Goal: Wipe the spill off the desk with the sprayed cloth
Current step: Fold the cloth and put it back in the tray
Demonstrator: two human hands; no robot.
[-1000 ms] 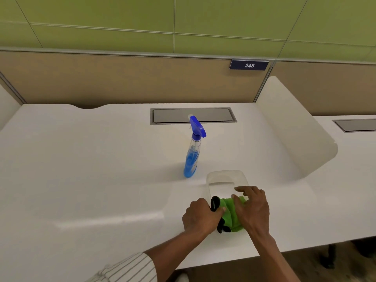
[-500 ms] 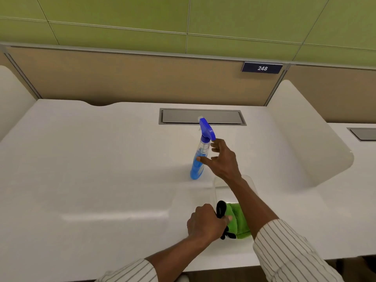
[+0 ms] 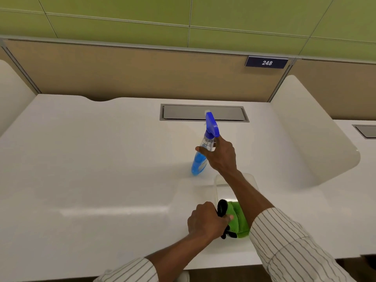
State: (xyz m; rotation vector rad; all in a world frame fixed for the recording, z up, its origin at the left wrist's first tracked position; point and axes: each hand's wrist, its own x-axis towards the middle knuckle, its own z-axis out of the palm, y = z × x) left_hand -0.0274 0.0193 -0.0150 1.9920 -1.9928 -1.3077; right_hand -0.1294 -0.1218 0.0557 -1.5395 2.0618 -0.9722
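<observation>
— What is the desk like?
— Smooth white with a soft sheen. The hatch at upper centre looks like brushed grey metal.
— And the bottle?
— Clear glossy plastic with a shiny blue trigger head.
— The cloth?
— Fuzzy green fabric, black trim. The sleeve is striped woven cloth.

Grey recessed cover plate at back centre. Dark blue number sign, reading 248, on beige partition. White curved divider at right. Green wall panels above.
</observation>
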